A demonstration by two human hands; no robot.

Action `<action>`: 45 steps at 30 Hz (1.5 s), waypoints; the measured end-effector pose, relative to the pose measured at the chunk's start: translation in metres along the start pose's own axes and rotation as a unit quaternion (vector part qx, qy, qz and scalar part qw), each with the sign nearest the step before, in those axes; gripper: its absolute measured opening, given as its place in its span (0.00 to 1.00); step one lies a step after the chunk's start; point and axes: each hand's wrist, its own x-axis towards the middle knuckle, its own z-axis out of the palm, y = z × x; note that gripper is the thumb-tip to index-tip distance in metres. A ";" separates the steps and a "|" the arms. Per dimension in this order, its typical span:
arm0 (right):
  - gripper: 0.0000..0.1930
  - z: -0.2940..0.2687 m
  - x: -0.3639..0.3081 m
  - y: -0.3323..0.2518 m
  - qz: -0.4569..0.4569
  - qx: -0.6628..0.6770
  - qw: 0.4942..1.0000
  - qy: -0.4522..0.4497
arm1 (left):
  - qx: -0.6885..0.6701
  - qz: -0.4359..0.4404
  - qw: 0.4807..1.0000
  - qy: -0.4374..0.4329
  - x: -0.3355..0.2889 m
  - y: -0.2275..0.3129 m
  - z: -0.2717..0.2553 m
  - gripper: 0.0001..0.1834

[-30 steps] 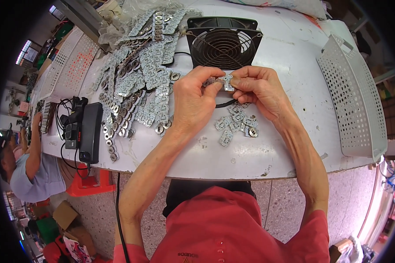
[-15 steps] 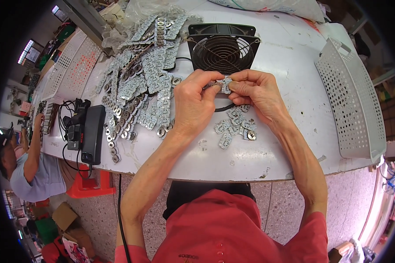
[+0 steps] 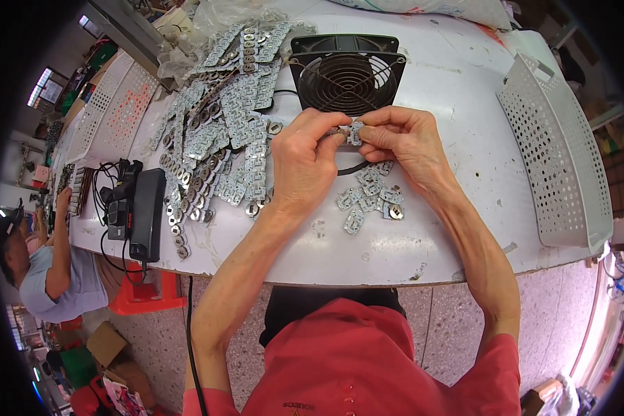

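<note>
In front of the fan, my two hands meet over small whitish circuit boards point(image 3: 354, 133). My right hand point(image 3: 410, 144) pinches the right side of the boards between thumb and fingers. With thumb and forefinger, my left hand point(image 3: 302, 158) grips their left side, where a darker metallic part shows; the fingers hide most of it. Below my right hand lies a small heap of loose circuit boards point(image 3: 370, 188), one with a round metal piece. To the left is a large pile of joined circuit board strips point(image 3: 246, 111), some carrying round metal parts.
A black fan point(image 3: 347, 82) stands just beyond my hands, its cable curving near my wrists. White perforated baskets stand at right point(image 3: 558, 149) and left point(image 3: 111, 104). A black power adapter point(image 3: 148, 215) with cables lies at the left edge. Another person point(image 3: 59, 274) works farther left.
My hands stay together on the boards, with the right fingers shifting slightly and the boards tilting a little. The view has moved slightly. The person at left has moved an arm slightly.
</note>
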 end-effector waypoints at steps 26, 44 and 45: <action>0.11 0.001 -0.001 -0.003 0.025 -0.040 0.999 0.007 | 0.019 -0.076 0.997 0.002 -0.001 0.003 -0.003 0.09; 0.10 0.000 -0.004 -0.007 0.042 -0.031 0.999 0.010 | -0.004 -0.074 0.997 -0.020 -0.002 0.006 -0.002 0.06; 0.09 -0.001 -0.004 -0.006 0.044 -0.036 0.998 0.008 | -0.012 -0.085 0.996 -0.026 -0.002 0.007 -0.002 0.06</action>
